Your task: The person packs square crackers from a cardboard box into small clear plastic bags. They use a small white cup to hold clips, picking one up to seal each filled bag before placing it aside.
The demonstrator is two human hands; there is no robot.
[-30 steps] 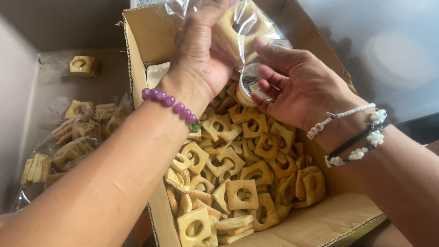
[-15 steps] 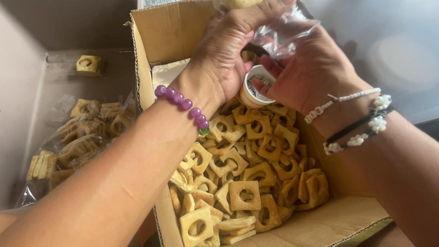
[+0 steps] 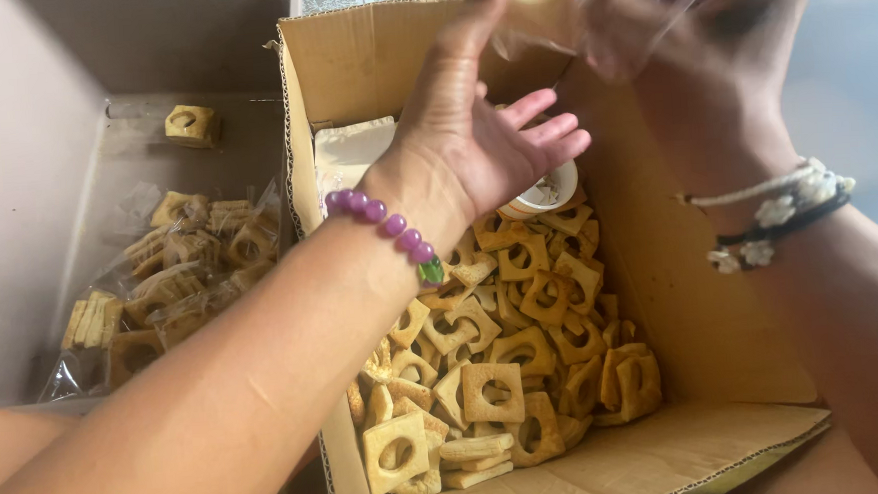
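A clear plastic bag [image 3: 637, 11] is held up at the 12 o'clock edge of the head view, above the far end of an open cardboard box [image 3: 662, 305]. It is blurred, and a pale square biscuit shows inside it near the top. The bag looks thin, light and slippery, so it would probably handle best pinched at its open mouth, and the biscuits inside look brittle enough to snap under a squeeze.

The right hand [image 3: 729, 51], at 1 o'clock, appears closed on the bag, though blur hides how its fingers sit. Its wrist carries 2 corded bracelets with white flowers [image 3: 778, 214]. The left hand [image 3: 474, 145], near the middle of the view, is open with fingers spread, palm facing right, its thumb reaching up to the bag. A purple bead bracelet [image 3: 383, 225] circles that wrist.

Below the hands the box holds a loose heap of square biscuits with round holes [image 3: 496, 374]. A small white cup [image 3: 546, 193] lies on them just under the left fingers. At 9 o'clock, outside the box, filled bags of the same biscuits [image 3: 160, 282] lie in a grey tray, with 1 loose biscuit [image 3: 192, 123] beyond them.
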